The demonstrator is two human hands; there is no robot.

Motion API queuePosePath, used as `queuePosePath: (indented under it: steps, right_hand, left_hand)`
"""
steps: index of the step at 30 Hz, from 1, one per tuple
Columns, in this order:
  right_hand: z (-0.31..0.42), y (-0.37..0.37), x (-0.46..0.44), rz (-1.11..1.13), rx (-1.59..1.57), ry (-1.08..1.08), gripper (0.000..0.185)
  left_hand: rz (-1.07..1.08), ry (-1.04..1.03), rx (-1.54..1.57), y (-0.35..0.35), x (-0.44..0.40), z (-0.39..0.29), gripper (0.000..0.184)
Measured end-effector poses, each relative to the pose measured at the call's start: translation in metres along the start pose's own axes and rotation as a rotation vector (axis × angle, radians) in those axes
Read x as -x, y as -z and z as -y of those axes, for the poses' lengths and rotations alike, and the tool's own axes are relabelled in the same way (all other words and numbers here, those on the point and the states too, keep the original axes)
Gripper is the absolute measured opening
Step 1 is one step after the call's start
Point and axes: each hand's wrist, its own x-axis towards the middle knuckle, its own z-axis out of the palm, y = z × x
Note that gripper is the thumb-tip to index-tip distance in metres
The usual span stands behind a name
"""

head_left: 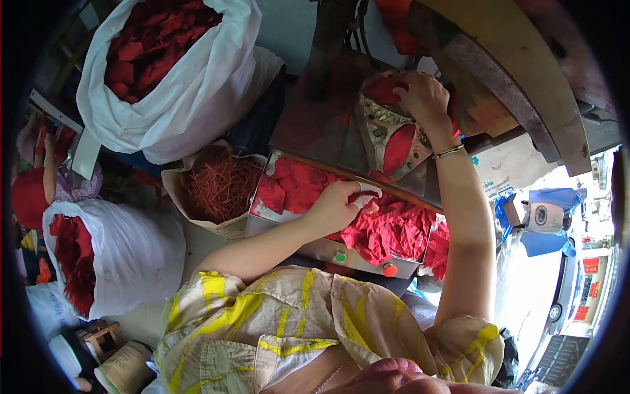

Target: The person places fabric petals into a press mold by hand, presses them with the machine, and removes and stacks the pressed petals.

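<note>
My right hand (423,98) reaches up to the metal fixture (379,131) on the machine, its fingers pinched on a piece of red material (384,90). Another red piece (398,149) lies lower in that fixture. My left hand (344,207) is at the front edge of the machine's table, over a tray of red pieces (387,230); white coverings are on some of its fingertips. Its fingers are bent together, and what they hold, if anything, is hidden. Flatter red pieces (295,184) fill the left part of the tray.
Large white sacks of red pieces (177,85) (131,256) stand at the left. Between them and the tray is a paper bag of red shreds (220,187). Green (340,257) and red buttons (390,270) are on the front panel. Another person (33,190) is at far left.
</note>
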Motion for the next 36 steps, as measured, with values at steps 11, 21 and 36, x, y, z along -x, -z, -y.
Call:
queuePosePath:
  steps: [11, 21, 36]
  right_hand:
    - [0.081, 0.1, 0.086, 0.673, -0.561, -0.001, 0.023]
    - [0.038, 0.032, 0.044, -0.122, -0.127, -0.064, 0.01]
    - [0.03, 0.039, 0.02, 0.331, 0.138, 0.153, 0.012]
  left_hand:
    - [-0.046, -0.082, -0.333, 0.013, -0.004, -0.01, 0.028]
    - [0.019, 0.145, 0.054, 0.006, 0.04, 0.011, 0.024]
    - [-0.093, 0.079, -0.485, 0.008, 0.06, 0.057, 0.039]
